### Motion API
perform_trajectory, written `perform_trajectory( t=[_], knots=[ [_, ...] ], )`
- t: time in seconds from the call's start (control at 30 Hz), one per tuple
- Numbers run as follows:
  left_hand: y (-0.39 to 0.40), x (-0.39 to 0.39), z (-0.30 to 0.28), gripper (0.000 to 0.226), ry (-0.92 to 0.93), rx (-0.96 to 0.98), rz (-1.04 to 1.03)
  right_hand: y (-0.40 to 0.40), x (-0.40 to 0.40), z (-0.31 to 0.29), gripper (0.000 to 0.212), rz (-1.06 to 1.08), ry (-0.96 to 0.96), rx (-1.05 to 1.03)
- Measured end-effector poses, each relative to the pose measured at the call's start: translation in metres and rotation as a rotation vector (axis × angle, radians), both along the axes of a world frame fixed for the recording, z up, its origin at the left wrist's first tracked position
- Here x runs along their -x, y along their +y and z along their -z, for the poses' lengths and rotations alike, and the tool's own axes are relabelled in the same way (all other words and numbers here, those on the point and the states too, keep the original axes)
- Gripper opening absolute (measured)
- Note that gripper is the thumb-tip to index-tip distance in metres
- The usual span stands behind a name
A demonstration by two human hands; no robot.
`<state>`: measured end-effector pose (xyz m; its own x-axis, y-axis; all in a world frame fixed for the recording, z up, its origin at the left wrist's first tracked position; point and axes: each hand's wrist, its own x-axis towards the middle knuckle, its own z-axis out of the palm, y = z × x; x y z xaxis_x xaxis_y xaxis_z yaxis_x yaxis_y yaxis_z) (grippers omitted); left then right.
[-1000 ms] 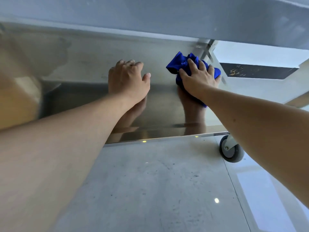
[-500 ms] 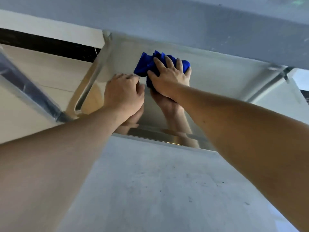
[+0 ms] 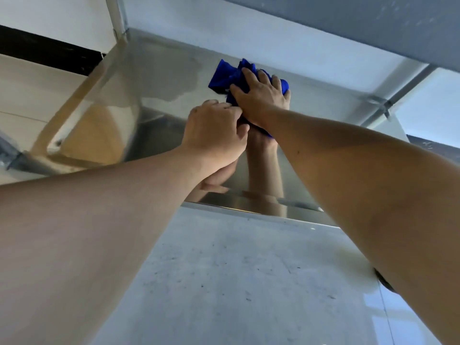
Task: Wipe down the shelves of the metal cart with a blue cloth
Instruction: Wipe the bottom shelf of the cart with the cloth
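The lower shelf of the metal cart (image 3: 154, 95) is a shiny steel sheet that mirrors my arms. My right hand (image 3: 261, 100) presses the bunched blue cloth (image 3: 225, 77) flat onto the shelf near its back edge, fingers spread over it. My left hand (image 3: 215, 131) rests knuckles-up on the shelf right beside it, touching the right wrist, fingers curled with nothing in them. Part of the cloth is hidden under my right palm.
The underside of the upper shelf (image 3: 348, 23) hangs close overhead. Cart posts stand at the back left (image 3: 117, 18) and right (image 3: 388, 100). A castor wheel (image 3: 384, 282) peeks out under my right forearm. Grey speckled floor (image 3: 236, 282) lies in front.
The right hand slid the cloth from the shelf's right side to the left, then back towards the middle. The left hand stayed planted. My view swung left.
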<state>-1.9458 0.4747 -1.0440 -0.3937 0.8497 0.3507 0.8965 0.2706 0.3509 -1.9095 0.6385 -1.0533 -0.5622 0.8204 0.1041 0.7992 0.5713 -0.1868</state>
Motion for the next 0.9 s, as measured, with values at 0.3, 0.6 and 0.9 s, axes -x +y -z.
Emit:
perform_trajectory(
  t=[0.3,0.6,0.9],
  knots=[
    [0.024,-0.032,0.000,0.044,0.007,0.029,-0.076,0.056,-0.149,-0.005,0.061,0.312,-0.016,0.024],
    [0.013,-0.031,-0.009,0.039,-0.002,0.142,-0.016,0.006,-0.200,-0.006,0.044,0.357,-0.027,0.018],
    [-0.028,-0.033,-0.051,0.049,-0.095,0.294,0.029,-0.103,-0.201,-0.023,0.042,0.041,-0.157,-0.125]
  ],
)
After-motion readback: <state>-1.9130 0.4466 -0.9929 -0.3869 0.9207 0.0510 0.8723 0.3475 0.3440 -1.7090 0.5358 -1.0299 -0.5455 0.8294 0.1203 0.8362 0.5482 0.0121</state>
